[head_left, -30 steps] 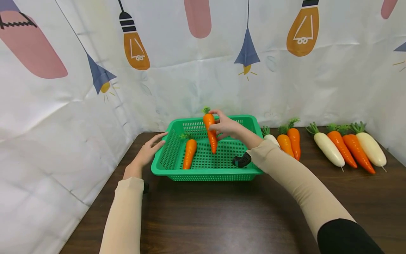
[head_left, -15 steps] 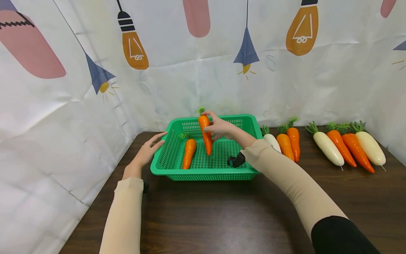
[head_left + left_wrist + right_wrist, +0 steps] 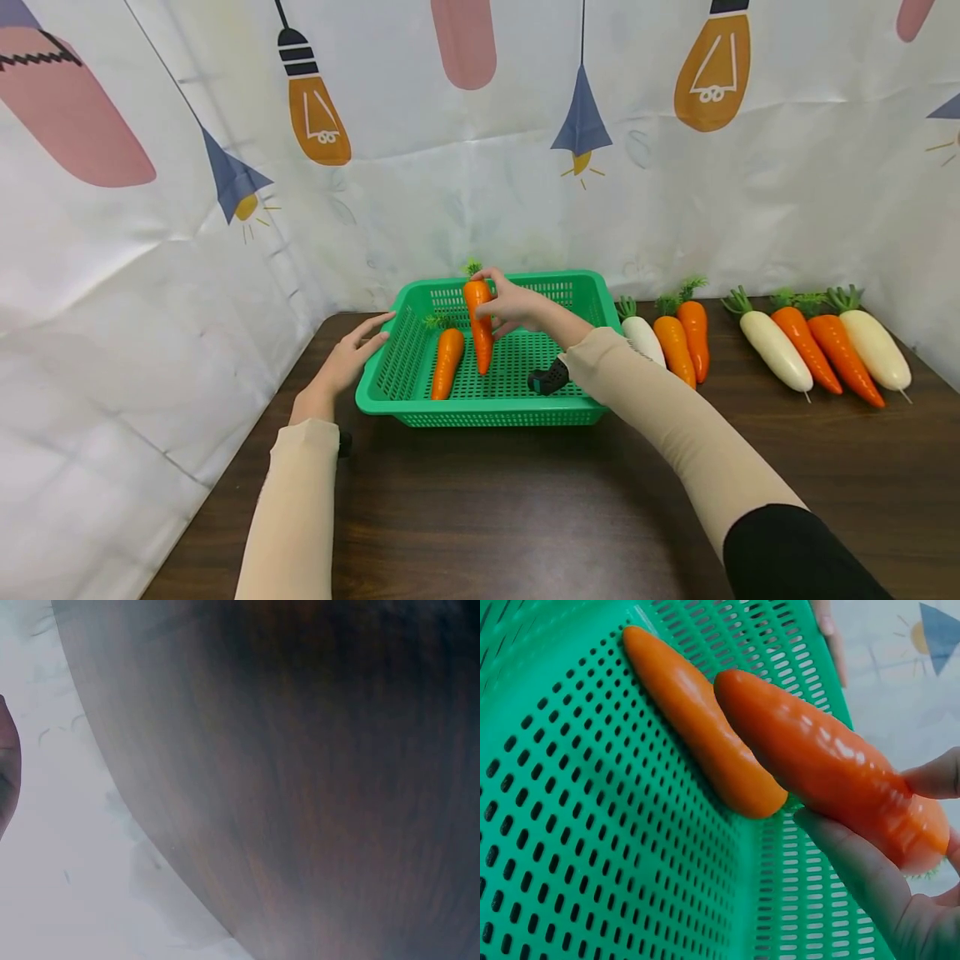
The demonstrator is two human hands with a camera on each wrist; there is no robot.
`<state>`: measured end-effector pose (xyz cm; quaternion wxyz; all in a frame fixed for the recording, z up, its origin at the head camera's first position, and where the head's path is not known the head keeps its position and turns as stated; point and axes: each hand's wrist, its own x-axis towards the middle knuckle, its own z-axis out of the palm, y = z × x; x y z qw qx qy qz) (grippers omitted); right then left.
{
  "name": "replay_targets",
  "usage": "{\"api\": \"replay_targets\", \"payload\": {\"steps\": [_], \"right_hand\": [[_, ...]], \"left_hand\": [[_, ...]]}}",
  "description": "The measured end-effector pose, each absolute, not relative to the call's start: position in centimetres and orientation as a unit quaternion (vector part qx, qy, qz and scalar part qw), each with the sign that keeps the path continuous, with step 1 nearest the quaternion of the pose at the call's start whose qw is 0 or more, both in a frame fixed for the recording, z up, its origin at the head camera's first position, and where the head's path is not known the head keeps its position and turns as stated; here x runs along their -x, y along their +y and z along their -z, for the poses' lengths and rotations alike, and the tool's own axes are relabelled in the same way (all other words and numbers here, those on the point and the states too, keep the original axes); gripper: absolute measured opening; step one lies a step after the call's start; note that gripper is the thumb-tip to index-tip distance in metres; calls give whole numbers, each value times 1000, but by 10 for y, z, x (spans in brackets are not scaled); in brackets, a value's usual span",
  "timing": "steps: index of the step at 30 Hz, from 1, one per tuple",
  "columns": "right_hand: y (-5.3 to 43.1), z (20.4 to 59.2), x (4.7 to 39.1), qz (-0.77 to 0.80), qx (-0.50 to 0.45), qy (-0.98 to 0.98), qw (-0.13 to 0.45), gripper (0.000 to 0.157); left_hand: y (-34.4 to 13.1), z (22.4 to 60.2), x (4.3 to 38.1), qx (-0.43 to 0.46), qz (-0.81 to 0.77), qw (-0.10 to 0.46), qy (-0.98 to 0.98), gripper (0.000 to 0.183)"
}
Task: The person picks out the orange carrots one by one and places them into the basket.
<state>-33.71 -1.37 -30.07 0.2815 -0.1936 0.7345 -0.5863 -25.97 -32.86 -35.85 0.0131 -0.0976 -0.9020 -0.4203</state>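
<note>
My right hand [image 3: 516, 305] grips a carrot [image 3: 478, 327] near its leafy end, thumb on one side and fingers on the other. It hangs tip down inside the green basket [image 3: 495, 406]. In the right wrist view the held carrot [image 3: 817, 761] partly overlaps another carrot [image 3: 705, 724], which lies on the basket floor along the left side. My left hand [image 3: 347, 360] rests at the basket's left rim with its fingers extended. Only a sliver of the left hand [image 3: 7, 769] shows in the left wrist view.
Right of the basket lie a white radish [image 3: 643, 340] and two carrots [image 3: 677, 348], partly behind my right forearm. Farther right are two white radishes [image 3: 776, 350] with two carrots [image 3: 847, 358] between them. A printed curtain [image 3: 450, 192] stands behind the dark wooden table [image 3: 480, 508].
My right hand has carried the carrot left and slightly lower, closer to the carrot lying in the basket. The left hand has stayed at the rim.
</note>
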Motion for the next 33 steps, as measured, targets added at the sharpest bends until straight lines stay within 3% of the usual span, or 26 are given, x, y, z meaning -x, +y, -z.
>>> {"api": "replay_targets", "payload": {"steps": [7,33], "right_hand": [[-16,307,339,559,207,747,296,75],[-22,327,338,506,195,782,308,72]], "left_hand": [[-329,359,259,96,426,13,-899,57],[-328,359,260,95,428,12,-899,57]]}}
